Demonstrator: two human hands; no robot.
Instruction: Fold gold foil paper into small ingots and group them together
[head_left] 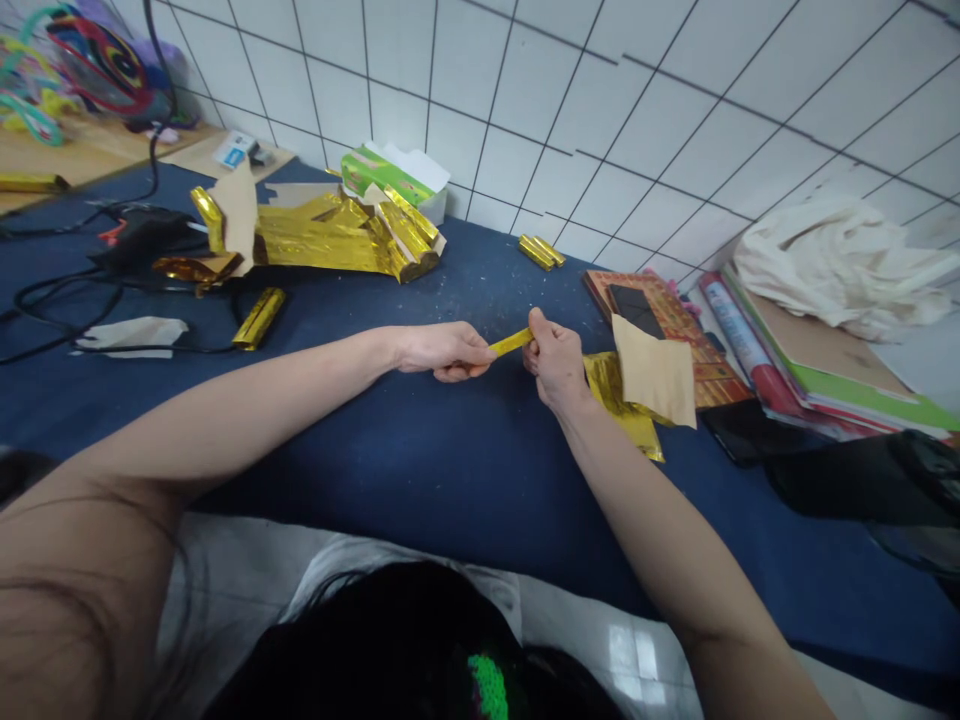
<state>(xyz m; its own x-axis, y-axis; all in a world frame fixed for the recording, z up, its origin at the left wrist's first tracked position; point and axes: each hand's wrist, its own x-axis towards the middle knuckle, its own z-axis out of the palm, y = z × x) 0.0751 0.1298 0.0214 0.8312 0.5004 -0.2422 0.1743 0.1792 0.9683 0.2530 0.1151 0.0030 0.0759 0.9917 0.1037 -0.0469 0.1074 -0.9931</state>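
Note:
A narrow strip of gold foil paper (511, 343) is stretched between my two hands over the blue tabletop. My left hand (448, 350) pinches its left end, fingers closed. The right end is gripped by my right hand (553, 352), thumb on top. Beside my right wrist lie gold foil sheets (611, 385) and a piece of tan paper (655, 370). Two small gold rolls (541, 252) rest near the wall. To the left sits a crumpled heap of gold foil (322, 238), and a single gold roll (259, 318) lies in front of it.
A black glue gun (142, 235) with cables is at the left, near a scrap of pale paper (135, 336). A green tissue box (394, 175) stands by the tiled wall. Folders (840, 370), a phone (761, 432) and a dark cylindrical object (862, 480) crowd the right side.

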